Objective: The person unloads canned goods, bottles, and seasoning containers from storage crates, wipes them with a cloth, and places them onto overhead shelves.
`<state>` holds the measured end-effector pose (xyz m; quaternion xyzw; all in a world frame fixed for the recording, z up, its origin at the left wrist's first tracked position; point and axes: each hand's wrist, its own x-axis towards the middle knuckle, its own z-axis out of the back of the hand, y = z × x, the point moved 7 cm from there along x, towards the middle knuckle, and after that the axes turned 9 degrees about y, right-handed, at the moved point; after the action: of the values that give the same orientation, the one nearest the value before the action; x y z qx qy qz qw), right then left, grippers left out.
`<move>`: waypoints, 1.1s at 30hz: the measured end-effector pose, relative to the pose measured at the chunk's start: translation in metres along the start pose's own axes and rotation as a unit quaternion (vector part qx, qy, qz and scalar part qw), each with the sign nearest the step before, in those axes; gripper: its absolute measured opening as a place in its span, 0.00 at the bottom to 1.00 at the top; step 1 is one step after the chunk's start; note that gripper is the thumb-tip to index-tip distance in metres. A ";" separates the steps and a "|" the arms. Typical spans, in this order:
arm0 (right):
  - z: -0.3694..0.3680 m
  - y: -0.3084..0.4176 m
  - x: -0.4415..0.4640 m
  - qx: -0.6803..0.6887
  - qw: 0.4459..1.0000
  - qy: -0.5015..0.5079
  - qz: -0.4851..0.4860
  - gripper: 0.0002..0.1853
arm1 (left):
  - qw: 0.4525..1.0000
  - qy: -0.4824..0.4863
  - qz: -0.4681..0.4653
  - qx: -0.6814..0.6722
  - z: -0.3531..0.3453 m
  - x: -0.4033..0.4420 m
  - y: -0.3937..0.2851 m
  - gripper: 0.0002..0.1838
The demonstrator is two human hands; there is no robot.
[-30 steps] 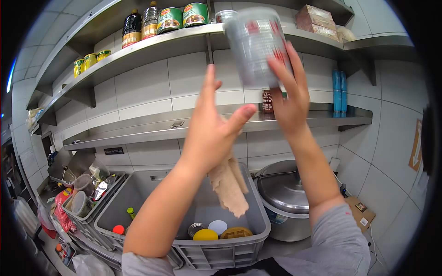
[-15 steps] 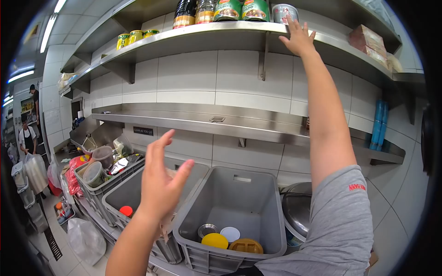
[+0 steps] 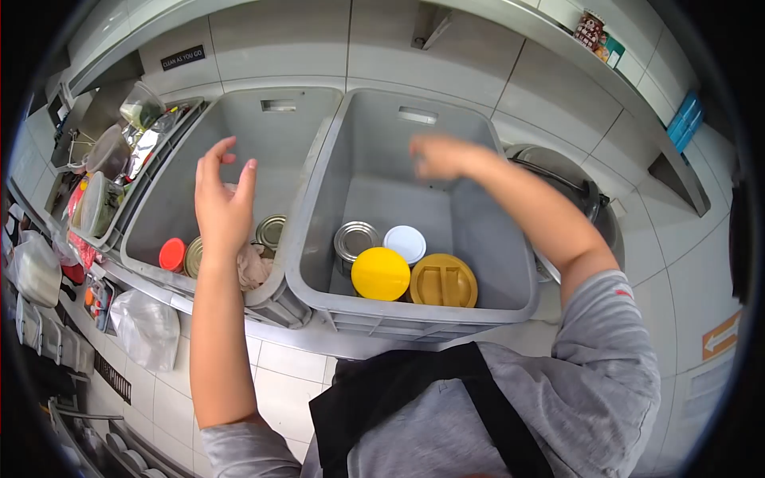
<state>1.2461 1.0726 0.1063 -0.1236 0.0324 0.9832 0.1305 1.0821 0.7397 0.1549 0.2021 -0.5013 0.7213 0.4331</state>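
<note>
My left hand (image 3: 223, 199) is raised over the left grey bin (image 3: 315, 119), its fingers apart and nothing in them. Beneath it in that bin are a red-lidded container (image 3: 172, 255), a metal can (image 3: 271, 231) and a crumpled pale pink thing (image 3: 253, 269). Over the right grey bin (image 3: 510, 307) hangs my right hand (image 3: 442, 156), smeared by motion, so its fingers cannot be made out. That bin's front end holds a metal can (image 3: 356, 239), a white-lidded container (image 3: 405, 244), a yellow-lidded one (image 3: 380, 273) and one with a mustard-brown ridged lid (image 3: 443, 280).
A third bin at the left holds clear tubs (image 3: 102, 203) and packets. A steel shelf (image 3: 510, 22) runs above, with a jar (image 3: 590, 30) at its right. A round metal lid (image 3: 566, 187) is right of the bins. A white plastic bag (image 3: 146, 328) lies on the floor.
My right hand has come down from the can on the upper shelf to above the right bin. The view has tilted down to the bins. My left hand remains raised and open.
</note>
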 end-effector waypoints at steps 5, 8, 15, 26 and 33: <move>-0.160 0.045 -0.001 0.218 0.893 0.382 -0.096 0.58 | 0.994 0.079 0.063 -0.033 0.001 -0.003 -0.003 0.19; -0.194 0.053 0.013 0.154 0.922 0.356 0.014 0.63 | 0.996 0.085 0.008 -0.008 0.001 -0.003 -0.011 0.18; -0.156 0.064 -0.002 0.025 0.981 0.189 0.022 0.56 | 0.995 0.098 -0.018 -0.008 0.003 -0.008 -0.015 0.16; 0.127 0.107 -0.132 0.253 0.961 -0.078 0.076 0.44 | 0.972 0.173 -0.155 -0.021 -0.013 -0.020 -0.095 0.29; 0.126 0.162 -0.209 0.394 0.768 -0.439 0.250 0.51 | 0.950 0.191 -0.155 -0.192 -0.036 -0.014 -0.196 0.55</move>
<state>1.3693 0.8763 0.2860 0.3957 0.3861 0.8292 -0.0824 1.2570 0.7903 0.2375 0.0493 -0.5005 0.5607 0.6578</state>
